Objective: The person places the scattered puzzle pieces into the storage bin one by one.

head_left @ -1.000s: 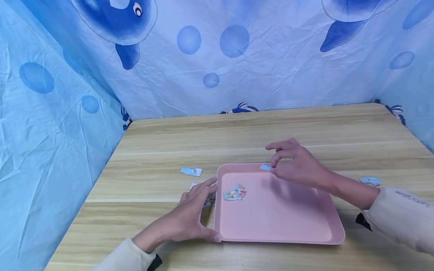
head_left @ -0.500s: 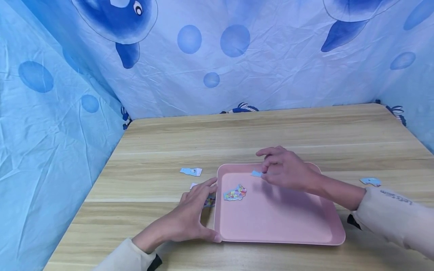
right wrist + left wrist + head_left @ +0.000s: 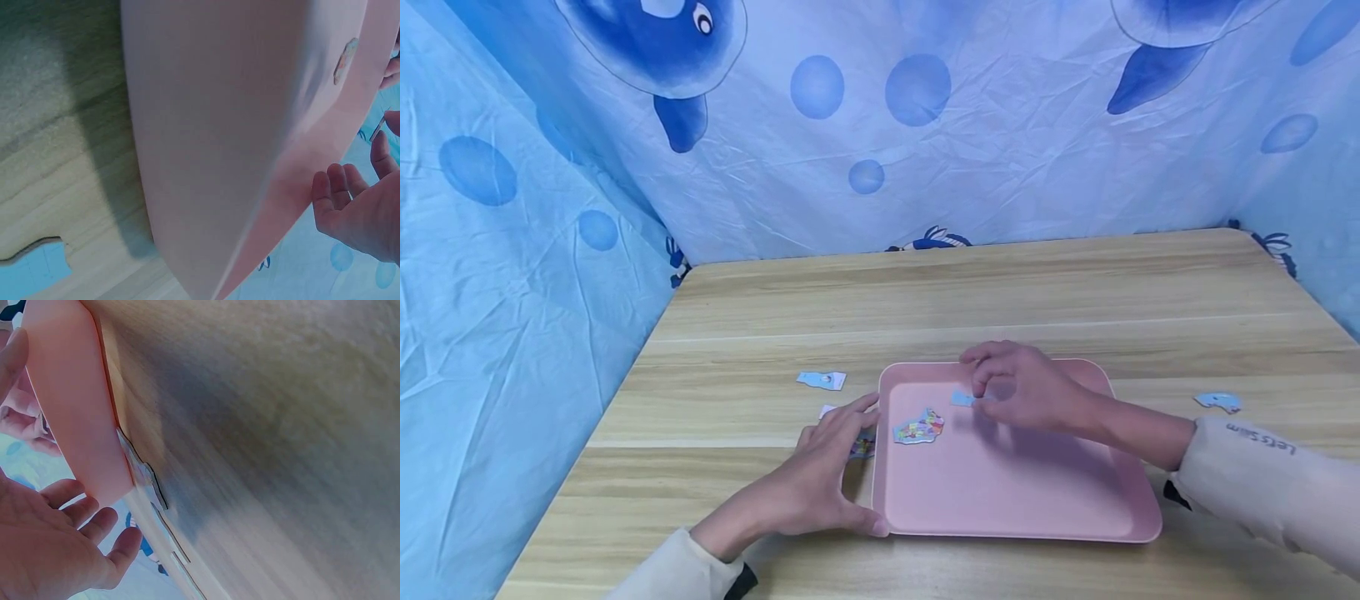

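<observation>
My right hand [image 3: 1033,390] pinches a small light-blue puzzle piece [image 3: 962,399] between thumb and index finger, above the far part of a pink tray [image 3: 1022,492]. In the right wrist view that piece [image 3: 377,130] shows edge-on at the fingertips. Inside the tray, to the left, lies a multicoloured map-like puzzle piece [image 3: 919,427]. My left hand [image 3: 816,483] rests along the tray's left side, fingers spread, thumb at the near left corner. Partly hidden behind that hand is another coloured piece [image 3: 862,447].
Left of the tray, a blue-and-white piece [image 3: 822,381] lies on the wooden table [image 3: 760,308], with a pale piece [image 3: 827,411] mostly covered by the left hand. Another blue piece [image 3: 1219,402] lies to the right. A blue curtain [image 3: 985,183] hangs behind the table.
My right hand has moved left and nearer, carrying the light-blue puzzle piece from the tray's far rim to over its inside. My left hand and the tray have stayed in place.
</observation>
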`<state>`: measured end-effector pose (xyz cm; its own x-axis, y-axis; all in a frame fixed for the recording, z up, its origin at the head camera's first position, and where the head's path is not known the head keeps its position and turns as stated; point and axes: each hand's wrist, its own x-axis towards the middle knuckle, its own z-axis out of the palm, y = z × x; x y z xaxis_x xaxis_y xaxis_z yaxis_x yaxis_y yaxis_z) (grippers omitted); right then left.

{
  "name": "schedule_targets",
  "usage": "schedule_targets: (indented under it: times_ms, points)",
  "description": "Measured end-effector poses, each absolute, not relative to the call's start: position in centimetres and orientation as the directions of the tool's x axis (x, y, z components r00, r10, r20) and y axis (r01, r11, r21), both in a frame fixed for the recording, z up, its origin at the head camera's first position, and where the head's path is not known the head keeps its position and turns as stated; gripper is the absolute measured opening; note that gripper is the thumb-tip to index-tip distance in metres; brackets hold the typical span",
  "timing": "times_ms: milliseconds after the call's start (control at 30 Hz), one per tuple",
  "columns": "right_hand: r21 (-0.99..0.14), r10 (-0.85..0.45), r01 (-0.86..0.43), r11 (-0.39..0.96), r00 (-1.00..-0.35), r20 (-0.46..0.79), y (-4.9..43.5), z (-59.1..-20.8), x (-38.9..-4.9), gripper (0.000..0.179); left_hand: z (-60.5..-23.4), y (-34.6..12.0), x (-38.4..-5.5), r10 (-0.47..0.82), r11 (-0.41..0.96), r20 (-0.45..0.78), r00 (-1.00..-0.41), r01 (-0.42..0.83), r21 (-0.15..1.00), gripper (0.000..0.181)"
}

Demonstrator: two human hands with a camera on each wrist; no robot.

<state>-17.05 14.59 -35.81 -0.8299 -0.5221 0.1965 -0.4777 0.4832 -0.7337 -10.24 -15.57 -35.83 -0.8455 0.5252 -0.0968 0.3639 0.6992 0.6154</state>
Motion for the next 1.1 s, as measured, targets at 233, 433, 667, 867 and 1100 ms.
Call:
schedule_targets:
  times_ms: [233,433,667,867,1100]
  points:
    - [-0.712,-0.527,-0.473,0.519,-0.833,0.169,14.4,-36.2,-16.9,0.024,-35.8,-15.6,-10.2,0.524,0.702,-0.103,-0.845,0.361,0.614,0.111]
    - [-0.687,-0.549,-0.499,0.528,-0.818,0.172,14.2,-36.5,-16.8,0.025,-35.8,-15.6,-10.2,0.524,0.701,-0.104,-0.846,0.358,0.616,0.111]
    - [-0.639,-0.607,-0.556,0.532,-0.776,0.170,13.9,-37.4,-16.8,0.025,-35.8,-15.5,-10.2,0.524,0.700,-0.100,-0.846,0.361,0.616,0.111]
    - [-0.603,-0.621,-0.573,0.556,-0.768,0.157,13.9,-37.9,-16.9,0.026,-35.9,-15.5,-10.3,0.526,0.700,-0.099,-0.845,0.364,0.614,0.111]
    - [-0.540,-0.631,-0.606,0.585,-0.758,0.167,13.8,-38.2,-16.9,0.026,-35.9,-15.6,-10.3,0.526,0.700,-0.097,-0.845,0.365,0.613,0.110]
